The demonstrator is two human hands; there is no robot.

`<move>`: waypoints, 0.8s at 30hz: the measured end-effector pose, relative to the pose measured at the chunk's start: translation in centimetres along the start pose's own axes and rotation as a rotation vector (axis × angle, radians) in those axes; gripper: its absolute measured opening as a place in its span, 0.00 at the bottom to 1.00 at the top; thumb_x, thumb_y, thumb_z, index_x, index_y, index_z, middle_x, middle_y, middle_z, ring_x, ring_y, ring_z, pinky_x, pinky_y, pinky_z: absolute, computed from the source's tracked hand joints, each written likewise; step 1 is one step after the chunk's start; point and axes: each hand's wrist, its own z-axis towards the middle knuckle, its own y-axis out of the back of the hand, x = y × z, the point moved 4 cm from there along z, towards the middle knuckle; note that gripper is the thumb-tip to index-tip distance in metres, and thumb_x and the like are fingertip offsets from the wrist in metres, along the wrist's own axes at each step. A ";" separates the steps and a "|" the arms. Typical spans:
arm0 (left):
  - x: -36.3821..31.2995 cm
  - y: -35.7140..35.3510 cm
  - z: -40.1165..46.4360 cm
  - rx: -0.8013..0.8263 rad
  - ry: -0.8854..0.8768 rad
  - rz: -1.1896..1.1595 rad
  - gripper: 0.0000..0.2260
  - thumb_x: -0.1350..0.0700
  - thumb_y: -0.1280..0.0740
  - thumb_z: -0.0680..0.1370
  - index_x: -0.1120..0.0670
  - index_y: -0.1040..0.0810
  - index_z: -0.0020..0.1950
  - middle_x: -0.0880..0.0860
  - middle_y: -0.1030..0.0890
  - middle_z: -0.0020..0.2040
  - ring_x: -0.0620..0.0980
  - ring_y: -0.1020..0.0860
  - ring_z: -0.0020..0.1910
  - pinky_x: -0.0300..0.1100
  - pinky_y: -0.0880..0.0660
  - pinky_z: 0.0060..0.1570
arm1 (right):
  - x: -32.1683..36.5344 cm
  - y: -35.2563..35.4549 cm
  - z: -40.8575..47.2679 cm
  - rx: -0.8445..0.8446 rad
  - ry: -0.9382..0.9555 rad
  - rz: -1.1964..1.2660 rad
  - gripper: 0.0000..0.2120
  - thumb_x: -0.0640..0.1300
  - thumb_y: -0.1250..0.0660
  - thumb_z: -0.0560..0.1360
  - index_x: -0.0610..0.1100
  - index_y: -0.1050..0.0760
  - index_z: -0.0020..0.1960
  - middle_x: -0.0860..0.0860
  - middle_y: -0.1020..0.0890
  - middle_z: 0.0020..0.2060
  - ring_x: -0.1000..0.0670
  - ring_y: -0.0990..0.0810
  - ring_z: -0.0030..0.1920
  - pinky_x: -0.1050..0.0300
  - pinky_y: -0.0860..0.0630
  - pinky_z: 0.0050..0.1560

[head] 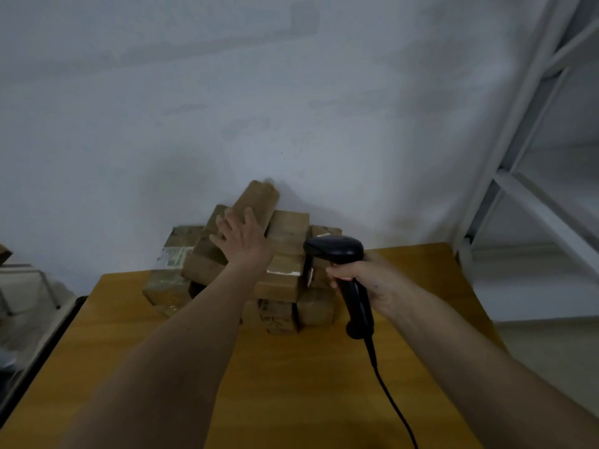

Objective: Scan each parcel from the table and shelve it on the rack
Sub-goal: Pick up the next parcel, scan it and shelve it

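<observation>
We see a heap of brown cardboard parcels piled at the far edge of the wooden worktop, against the wall. Our left hand lies spread, fingers straight, on the tilted top parcel. Our right hand grips the black corded barcode scanner just beside the heap. The white metal rack stands to the right.

Roughly ten parcels, one scanner, one table, one rack
</observation>
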 end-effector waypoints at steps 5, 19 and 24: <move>-0.2 -1.1 2.9 0.049 0.010 -0.037 0.49 0.49 0.24 0.68 0.53 0.53 0.78 0.61 0.49 0.76 0.63 0.50 0.75 0.63 0.46 0.71 | -0.7 -0.2 1.1 -0.065 -0.015 -0.001 0.13 0.34 0.28 0.70 0.38 0.21 0.54 0.45 0.18 0.40 0.45 0.20 0.45 0.46 0.26 0.60; 1.1 5.0 1.3 -0.248 0.019 -0.498 0.47 0.43 0.22 0.65 0.57 0.45 0.74 0.61 0.37 0.66 0.61 0.37 0.65 0.55 0.32 0.61 | 0.5 0.1 0.9 -0.067 0.040 0.027 0.08 0.32 0.28 0.69 0.36 0.21 0.48 0.46 0.20 0.32 0.48 0.21 0.35 0.56 0.25 0.39; 0.6 5.8 -2.3 0.017 0.129 -1.244 0.46 0.55 0.22 0.67 0.55 0.46 0.78 0.59 0.34 0.70 0.58 0.30 0.67 0.56 0.27 0.64 | 1.5 1.2 -1.1 -0.014 0.086 0.078 0.05 0.33 0.28 0.70 0.37 0.22 0.45 0.46 0.20 0.29 0.48 0.21 0.33 0.55 0.25 0.38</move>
